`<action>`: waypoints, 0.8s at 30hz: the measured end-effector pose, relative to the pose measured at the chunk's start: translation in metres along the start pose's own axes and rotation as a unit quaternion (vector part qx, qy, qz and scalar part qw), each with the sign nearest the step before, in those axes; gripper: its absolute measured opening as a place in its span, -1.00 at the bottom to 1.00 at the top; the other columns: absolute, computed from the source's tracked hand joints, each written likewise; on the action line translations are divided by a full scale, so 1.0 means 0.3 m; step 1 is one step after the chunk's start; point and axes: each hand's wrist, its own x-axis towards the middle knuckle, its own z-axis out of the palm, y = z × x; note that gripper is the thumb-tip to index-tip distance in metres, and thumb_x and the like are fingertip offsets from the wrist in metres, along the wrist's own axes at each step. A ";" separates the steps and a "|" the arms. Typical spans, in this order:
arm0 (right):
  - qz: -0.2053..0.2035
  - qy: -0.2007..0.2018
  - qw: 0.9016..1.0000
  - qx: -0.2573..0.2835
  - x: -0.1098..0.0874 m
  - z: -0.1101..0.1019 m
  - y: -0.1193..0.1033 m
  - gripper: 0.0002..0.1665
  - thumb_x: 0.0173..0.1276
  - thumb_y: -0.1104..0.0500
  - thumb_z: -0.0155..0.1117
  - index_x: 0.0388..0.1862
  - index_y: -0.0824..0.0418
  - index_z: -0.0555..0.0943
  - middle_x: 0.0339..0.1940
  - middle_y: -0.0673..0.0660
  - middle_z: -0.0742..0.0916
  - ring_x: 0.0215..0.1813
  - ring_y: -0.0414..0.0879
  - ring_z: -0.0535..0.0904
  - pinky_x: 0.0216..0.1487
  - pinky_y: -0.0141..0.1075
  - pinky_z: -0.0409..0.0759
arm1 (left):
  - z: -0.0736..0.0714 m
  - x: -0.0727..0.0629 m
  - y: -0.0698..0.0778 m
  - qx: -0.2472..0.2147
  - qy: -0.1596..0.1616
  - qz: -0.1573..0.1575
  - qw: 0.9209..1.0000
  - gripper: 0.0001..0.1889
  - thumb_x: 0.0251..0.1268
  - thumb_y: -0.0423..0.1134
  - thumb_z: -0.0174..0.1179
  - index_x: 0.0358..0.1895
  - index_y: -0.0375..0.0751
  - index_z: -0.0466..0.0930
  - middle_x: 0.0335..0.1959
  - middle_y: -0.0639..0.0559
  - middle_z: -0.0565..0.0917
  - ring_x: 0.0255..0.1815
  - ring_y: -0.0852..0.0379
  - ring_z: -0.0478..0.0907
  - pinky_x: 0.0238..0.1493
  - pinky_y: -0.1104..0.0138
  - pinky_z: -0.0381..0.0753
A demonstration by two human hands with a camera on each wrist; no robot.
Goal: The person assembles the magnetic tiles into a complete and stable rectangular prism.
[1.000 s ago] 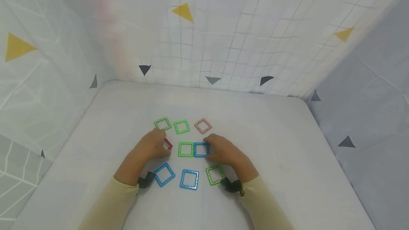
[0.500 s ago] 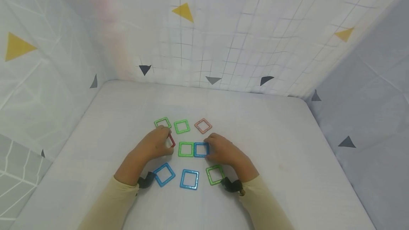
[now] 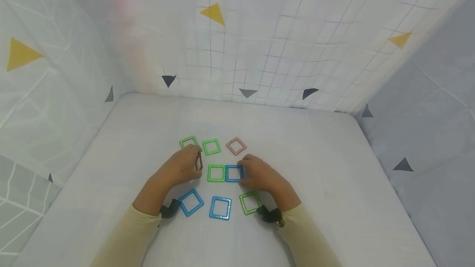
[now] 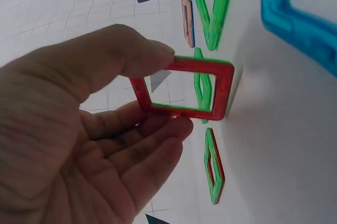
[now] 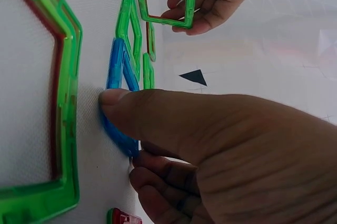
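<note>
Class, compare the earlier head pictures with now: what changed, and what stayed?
The left hand moved slightly right, tipping the red tile it holds closer to upright. Nothing was taken up or let go. The right hand still holds its blue tile; the other tiles lie as before.

Both beige sleeves (image 3: 126, 234) end near curved black wrist-worn pieces (image 3: 269, 215).

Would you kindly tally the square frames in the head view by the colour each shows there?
Green frames: 4
Blue frames: 3
Orange frame: 1
Red frame, held in the left hand (its other side shows green in the right wrist view): 1
Total: 9
</note>
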 end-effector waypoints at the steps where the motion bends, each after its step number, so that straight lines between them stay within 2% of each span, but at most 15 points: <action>1: -0.001 0.000 1.000 0.000 0.000 0.000 0.001 -0.32 0.19 0.00 0.50 0.30 0.05 0.57 0.14 -0.04 0.62 0.04 -0.18 0.51 0.24 -0.20 0.58 | 0.000 0.000 0.001 -0.002 -0.002 -0.002 1.000 -0.34 0.03 -0.29 0.41 0.28 -0.24 0.44 -0.04 -0.02 0.62 -0.05 0.05 0.55 0.13 0.12 0.64; 6: -0.005 -0.003 1.000 0.002 0.000 -0.002 0.001 -0.31 0.19 -0.01 0.50 0.31 0.06 0.57 0.13 -0.04 0.62 0.04 -0.18 0.51 0.24 -0.20 0.58 | 0.002 -0.005 0.006 -0.013 -0.015 -0.006 1.000 -0.33 0.08 -0.29 0.40 0.33 -0.20 0.40 0.10 -0.03 0.60 0.14 0.01 0.54 0.27 0.06 0.55; 14: -0.007 -0.002 1.000 0.000 0.001 -0.003 0.004 -0.32 0.19 -0.02 0.51 0.30 0.06 0.58 0.12 -0.04 0.62 0.03 -0.19 0.51 0.23 -0.22 0.59 | -0.002 -0.013 0.013 -0.021 -0.020 0.001 1.000 -0.33 0.10 -0.33 0.37 0.34 -0.23 0.37 0.15 -0.06 0.58 0.22 -0.03 0.53 0.31 0.04 0.52; 24: 0.001 -0.002 1.000 0.000 0.002 0.000 0.005 -0.33 0.18 -0.03 0.52 0.29 0.03 0.59 0.14 -0.03 0.62 0.04 -0.18 0.52 0.20 -0.22 0.61 | 0.008 -0.014 0.029 -0.033 -0.029 0.007 0.999 -0.33 0.10 -0.28 0.39 0.33 -0.16 0.38 0.15 -0.01 0.58 0.27 -0.01 0.51 0.31 0.07 0.53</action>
